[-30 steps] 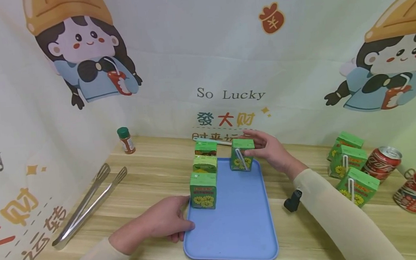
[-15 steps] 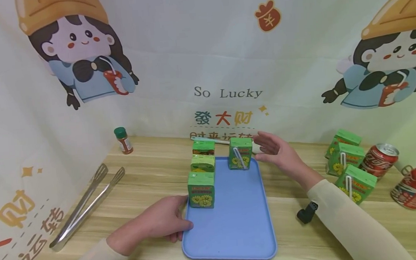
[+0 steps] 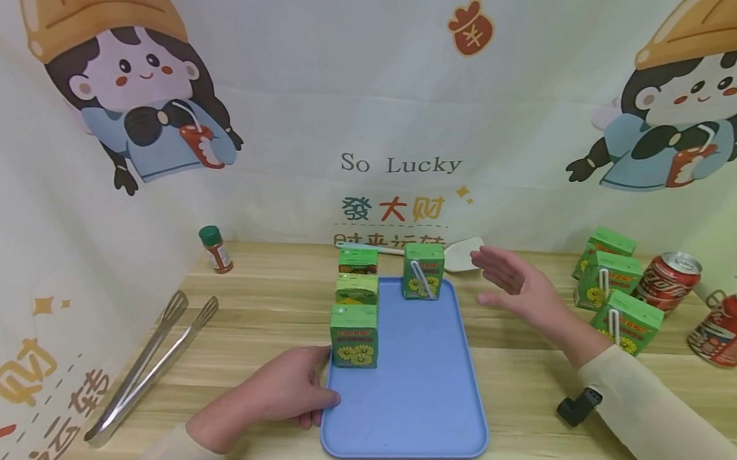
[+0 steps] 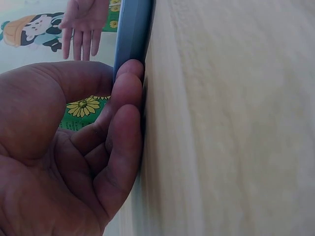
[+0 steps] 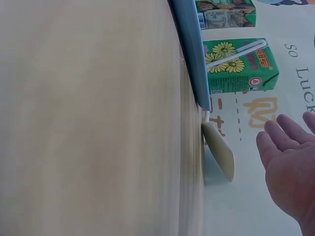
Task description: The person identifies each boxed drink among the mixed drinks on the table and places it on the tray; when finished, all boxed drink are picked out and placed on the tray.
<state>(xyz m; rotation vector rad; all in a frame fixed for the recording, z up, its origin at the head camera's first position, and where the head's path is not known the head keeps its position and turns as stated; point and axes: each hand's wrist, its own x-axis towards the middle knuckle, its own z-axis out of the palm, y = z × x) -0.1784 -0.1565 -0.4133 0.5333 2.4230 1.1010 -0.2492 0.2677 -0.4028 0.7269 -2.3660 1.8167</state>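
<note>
My left hand (image 3: 283,386) grips the left rim of a blue tray (image 3: 417,403), thumb above it. In the left wrist view, that hand's fingers curl against the tray's edge (image 4: 133,37). Three green drink cartons stand in a row along the tray's left side, the front carton (image 3: 354,336) showing yellow flowers. At the back right corner of the tray stands another drink carton (image 3: 423,272) with a straw on its face. To the right of it my right hand (image 3: 524,287) hovers with fingers extended, holding nothing and apart from the carton (image 5: 241,65).
Several items stand at right: green drink cartons (image 3: 627,320) and two red cola cans (image 3: 732,334). Metal tongs (image 3: 143,377) and a green-capped spice jar (image 3: 216,252) are at left. Behind the tray lies a spatula (image 3: 464,255), against the printed cloth backdrop (image 3: 296,86).
My right hand has let go of the back right carton and drawn away to the right, uncovering the spatula's blade. The left hand keeps its grip on the tray.
</note>
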